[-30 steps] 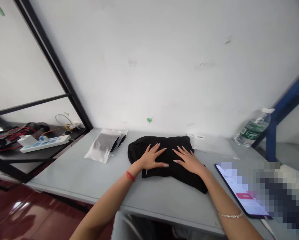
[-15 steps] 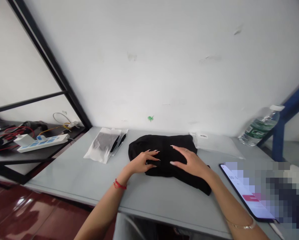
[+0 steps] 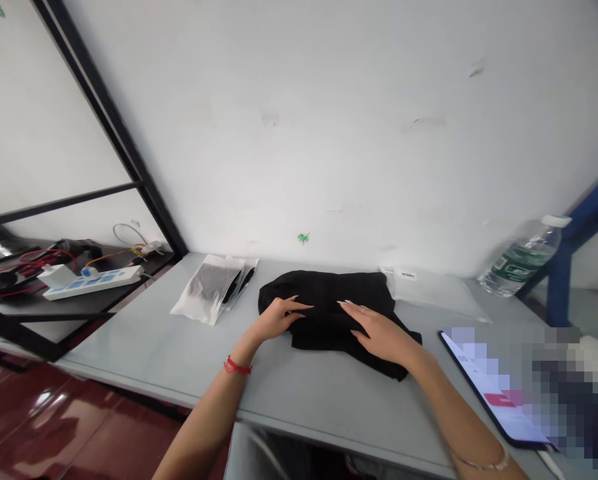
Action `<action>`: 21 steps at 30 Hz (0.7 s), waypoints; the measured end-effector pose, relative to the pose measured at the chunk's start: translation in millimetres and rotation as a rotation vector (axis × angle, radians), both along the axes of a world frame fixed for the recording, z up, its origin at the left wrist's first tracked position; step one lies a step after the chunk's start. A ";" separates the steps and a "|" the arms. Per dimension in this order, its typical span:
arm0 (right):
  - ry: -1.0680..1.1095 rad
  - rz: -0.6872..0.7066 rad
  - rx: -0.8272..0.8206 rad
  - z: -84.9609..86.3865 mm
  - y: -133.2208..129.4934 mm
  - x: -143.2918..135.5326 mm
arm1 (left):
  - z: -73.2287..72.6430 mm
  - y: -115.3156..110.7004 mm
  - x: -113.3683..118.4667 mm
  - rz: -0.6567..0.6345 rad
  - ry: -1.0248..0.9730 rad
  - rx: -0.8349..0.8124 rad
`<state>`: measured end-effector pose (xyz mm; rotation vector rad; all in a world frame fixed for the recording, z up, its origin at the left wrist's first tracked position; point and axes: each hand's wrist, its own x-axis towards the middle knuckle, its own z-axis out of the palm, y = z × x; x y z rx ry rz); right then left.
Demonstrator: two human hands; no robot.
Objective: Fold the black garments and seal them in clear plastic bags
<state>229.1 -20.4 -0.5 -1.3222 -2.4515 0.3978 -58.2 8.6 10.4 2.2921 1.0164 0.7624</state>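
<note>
A black cloth garment lies partly folded on the grey table, one narrow end trailing toward the front right. On its left part rests my left hand, fingers stretched out across the fabric. My right hand lies on the right part, fingers extended and thumb apart, pointing toward the left hand. Neither hand grips the cloth. Just behind the garment's right edge is a clear plastic bag with a small barcode label. What kind of garment it is, I cannot tell.
Plastic pouches with dark contents lie at the back left. A water bottle leans by a blue post at the right. A phone with a cable lies front right. On a black shelf at left sits a power strip.
Both hands have slid a little over the cloth, the left slightly back and leftward. The right fingers are closer together, and the trailing end has drawn in slightly leftward.
</note>
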 end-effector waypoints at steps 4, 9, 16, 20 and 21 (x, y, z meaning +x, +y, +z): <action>-0.011 -0.111 0.001 8.1 1.8 20.7 | -2.1 2.1 -2.8 0.027 -0.169 -0.081; 0.045 -0.203 -0.014 29.0 0.5 47.2 | -1.6 2.1 -3.6 0.048 -0.250 -0.238; 0.062 -0.261 -0.165 36.5 3.1 68.7 | 5.0 -2.8 -3.8 -0.019 -0.164 -0.382; 0.059 -0.230 -0.228 32.7 4.5 69.0 | 2.4 -3.4 1.9 0.114 -0.180 -0.334; 0.068 -0.224 -0.233 32.4 4.5 69.2 | 1.5 -3.3 3.7 0.158 -0.188 -0.290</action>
